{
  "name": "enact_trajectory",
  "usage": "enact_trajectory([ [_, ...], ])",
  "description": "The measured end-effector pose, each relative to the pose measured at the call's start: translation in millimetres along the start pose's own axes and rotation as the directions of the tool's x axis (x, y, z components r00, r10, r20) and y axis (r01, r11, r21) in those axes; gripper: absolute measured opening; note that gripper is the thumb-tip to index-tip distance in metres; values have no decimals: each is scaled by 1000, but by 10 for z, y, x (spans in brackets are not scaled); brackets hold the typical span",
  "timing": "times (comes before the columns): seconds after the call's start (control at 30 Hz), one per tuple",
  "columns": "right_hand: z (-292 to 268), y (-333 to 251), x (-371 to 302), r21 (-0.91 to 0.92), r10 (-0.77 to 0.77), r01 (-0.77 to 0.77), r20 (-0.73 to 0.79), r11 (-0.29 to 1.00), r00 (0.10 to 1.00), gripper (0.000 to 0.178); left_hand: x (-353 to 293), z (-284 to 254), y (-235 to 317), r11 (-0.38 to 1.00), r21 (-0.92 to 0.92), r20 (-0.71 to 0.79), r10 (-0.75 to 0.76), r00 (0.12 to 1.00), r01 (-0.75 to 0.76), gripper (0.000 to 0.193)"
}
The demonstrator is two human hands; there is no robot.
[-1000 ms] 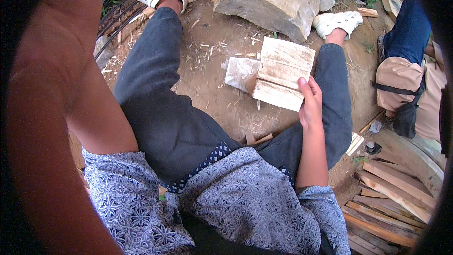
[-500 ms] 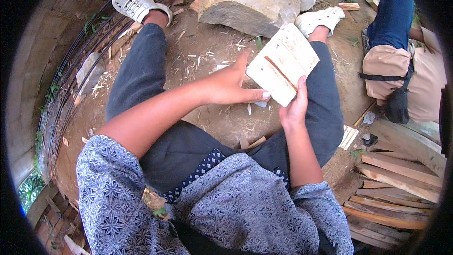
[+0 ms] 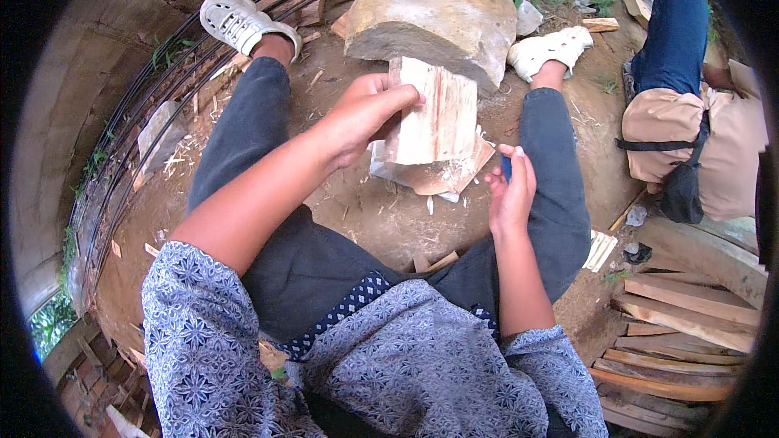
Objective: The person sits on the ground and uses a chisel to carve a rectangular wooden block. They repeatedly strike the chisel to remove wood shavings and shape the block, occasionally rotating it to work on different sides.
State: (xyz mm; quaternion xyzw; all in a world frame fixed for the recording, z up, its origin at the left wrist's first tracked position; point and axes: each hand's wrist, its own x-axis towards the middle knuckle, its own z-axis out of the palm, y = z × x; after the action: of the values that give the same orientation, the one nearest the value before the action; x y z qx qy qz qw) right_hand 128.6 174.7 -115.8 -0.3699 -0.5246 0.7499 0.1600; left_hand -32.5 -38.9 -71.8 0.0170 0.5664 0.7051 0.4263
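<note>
Wooden block (image 3: 441, 118) shifted left, long axis forward

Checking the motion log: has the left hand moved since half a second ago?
Yes. Against the large stone, the left hand is now closer, further up and slightly left in the picture, holding a pale wood piece.

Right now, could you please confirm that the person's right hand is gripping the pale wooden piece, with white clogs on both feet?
Not quite: the left hand is gripping the pale wooden piece, as the head view shows. The right hand is apart from it. The white clogs are as you said.
</note>
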Motion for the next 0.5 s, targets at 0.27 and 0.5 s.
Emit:
enact_trajectory([
  [0.27, 28, 2, 9, -12, -184, 185, 62, 983, 981, 24, 209, -151, -284, 867, 441, 244, -363, 899, 231, 45],
  [0.5, 3, 143, -23, -125, -173, 210, 256, 970, 951, 18, 470, -398, -358, 756, 649, 134, -225, 965, 86, 54],
])
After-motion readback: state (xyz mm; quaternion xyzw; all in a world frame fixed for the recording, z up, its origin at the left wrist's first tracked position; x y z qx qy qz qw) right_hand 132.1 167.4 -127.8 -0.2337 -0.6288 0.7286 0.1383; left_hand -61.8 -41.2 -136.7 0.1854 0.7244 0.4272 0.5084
